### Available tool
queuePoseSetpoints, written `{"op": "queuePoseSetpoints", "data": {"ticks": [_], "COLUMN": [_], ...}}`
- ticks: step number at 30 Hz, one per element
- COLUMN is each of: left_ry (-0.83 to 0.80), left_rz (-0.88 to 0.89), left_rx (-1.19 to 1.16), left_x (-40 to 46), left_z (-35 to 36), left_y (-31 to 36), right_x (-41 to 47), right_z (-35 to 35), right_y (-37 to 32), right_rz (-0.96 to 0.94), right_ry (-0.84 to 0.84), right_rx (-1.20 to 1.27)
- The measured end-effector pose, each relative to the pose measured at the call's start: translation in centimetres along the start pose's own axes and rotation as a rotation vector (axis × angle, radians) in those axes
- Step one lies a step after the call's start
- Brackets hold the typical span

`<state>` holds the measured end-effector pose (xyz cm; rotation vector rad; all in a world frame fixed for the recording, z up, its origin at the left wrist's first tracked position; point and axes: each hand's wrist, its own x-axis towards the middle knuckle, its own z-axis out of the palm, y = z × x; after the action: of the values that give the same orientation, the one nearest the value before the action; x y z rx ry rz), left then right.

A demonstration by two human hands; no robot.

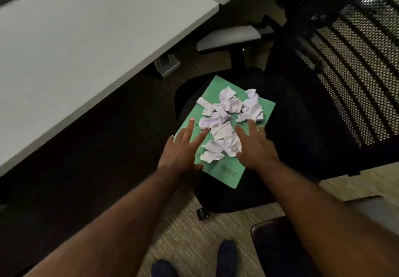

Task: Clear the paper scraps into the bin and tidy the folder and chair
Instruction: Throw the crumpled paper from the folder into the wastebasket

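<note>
A green folder (228, 173) lies flat on the black seat of an office chair (306, 125). Several crumpled white paper scraps (228, 112) are heaped on the folder. My left hand (183, 147) rests with spread fingers on the folder's left edge, fingertips touching the scraps. My right hand (257, 147) lies flat on the folder's right side, against the pile. Neither hand holds anything. A dark bin (278, 248) shows at the lower right, partly hidden by my right forearm.
A long white desk (75, 50) runs along the left, its metal foot (167, 66) near the chair. The chair's mesh back (356, 65) and grey armrest (228, 38) stand behind the seat. My feet (194, 261) are on patterned carpet.
</note>
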<state>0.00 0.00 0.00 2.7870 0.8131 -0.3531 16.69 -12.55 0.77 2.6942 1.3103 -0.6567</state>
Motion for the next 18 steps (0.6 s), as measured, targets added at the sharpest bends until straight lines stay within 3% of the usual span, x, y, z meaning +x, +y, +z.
{"op": "queuePoseSetpoints", "data": {"ticks": [3, 18], "left_ry": [-0.098, -0.275], "left_rz": [0.007, -0.066], "left_rx": [0.012, -0.059], "left_x": [1.8, 6.5], "left_z": [1.0, 4.3], "left_y": [1.9, 3.5], "right_x": [1.5, 6.2], "right_z": [0.0, 3.1], "right_y": [1.4, 1.6], "right_rz": [0.006, -0.069], "right_ry": [-0.068, -0.249], "right_rx": [-0.033, 0.019]}}
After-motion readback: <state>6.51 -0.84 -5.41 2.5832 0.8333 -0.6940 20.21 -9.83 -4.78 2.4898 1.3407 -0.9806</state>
